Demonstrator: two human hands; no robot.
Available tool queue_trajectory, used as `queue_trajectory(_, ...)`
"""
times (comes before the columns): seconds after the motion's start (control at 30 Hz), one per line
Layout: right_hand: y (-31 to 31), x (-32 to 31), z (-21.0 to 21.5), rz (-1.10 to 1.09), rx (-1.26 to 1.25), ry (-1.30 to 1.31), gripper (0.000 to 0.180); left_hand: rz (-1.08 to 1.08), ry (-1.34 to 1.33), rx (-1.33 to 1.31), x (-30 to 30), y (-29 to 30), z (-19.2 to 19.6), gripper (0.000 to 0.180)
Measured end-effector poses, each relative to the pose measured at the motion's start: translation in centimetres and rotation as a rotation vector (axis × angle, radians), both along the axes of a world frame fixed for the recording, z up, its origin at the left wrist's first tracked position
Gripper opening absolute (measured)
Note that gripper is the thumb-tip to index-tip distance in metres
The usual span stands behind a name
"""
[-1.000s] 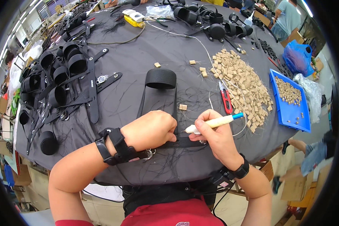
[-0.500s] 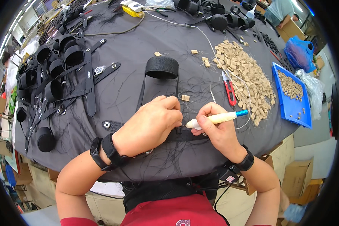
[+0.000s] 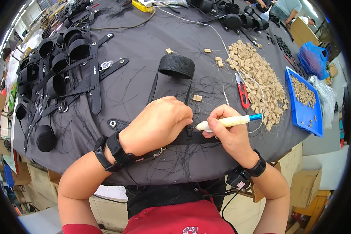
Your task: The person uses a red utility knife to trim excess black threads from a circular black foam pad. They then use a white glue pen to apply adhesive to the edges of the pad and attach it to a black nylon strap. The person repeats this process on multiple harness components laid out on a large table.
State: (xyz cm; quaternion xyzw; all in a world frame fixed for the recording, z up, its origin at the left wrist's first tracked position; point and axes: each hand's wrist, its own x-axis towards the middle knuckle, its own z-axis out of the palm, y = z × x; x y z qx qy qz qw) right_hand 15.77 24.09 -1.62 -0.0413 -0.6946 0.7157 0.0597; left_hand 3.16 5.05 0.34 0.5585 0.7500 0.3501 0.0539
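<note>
A black leather strap piece with a round cuff (image 3: 177,65) at its far end lies before me on the dark cloth. My left hand (image 3: 158,120) is closed over its near part, fingertips curled at the narrow strap (image 3: 189,130); the exact pinch is hidden. In my right hand (image 3: 229,130) is a pen-shaped tool (image 3: 230,121) with a cream-wrapped barrel and a blue end. Its thin tip points left, close to the left fingertips and the strap; I cannot tell if it touches. A small tan tab (image 3: 197,98) lies just beyond the hands.
Black strap pieces (image 3: 66,74) are heaped at left. A heap of tan tabs (image 3: 257,82) lies at right, with red-handled thread snips (image 3: 242,91) along its edge. A white cord (image 3: 218,35) runs across the cloth. A blue tray (image 3: 306,113) sits at the right edge.
The whole view has shifted slightly, with the table things now a little further right. Both hands stay at the strap; the left has turned a little, hiding more of its fingers.
</note>
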Motion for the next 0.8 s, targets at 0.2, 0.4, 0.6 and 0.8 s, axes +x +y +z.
queue_trajectory(0.2,0.02,0.05,0.11,0.013,0.014,0.005,0.020,0.004,-0.004,-0.004,-0.02,0.05,0.01,0.008)
queue_trajectory(0.4,0.03,-0.01,0.08,0.014,0.026,0.002,0.020,0.018,-0.011,-0.014,-0.03,0.07,0.01,0.008)
queue_trajectory(0.6,0.13,0.05,0.03,0.013,0.039,0.002,0.019,0.019,-0.029,-0.013,-0.12,0.14,0.03,0.008)
queue_trajectory(0.8,0.07,0.04,0.08,0.004,0.007,-0.004,0.019,0.022,-0.037,-0.015,-0.15,0.12,0.06,0.008)
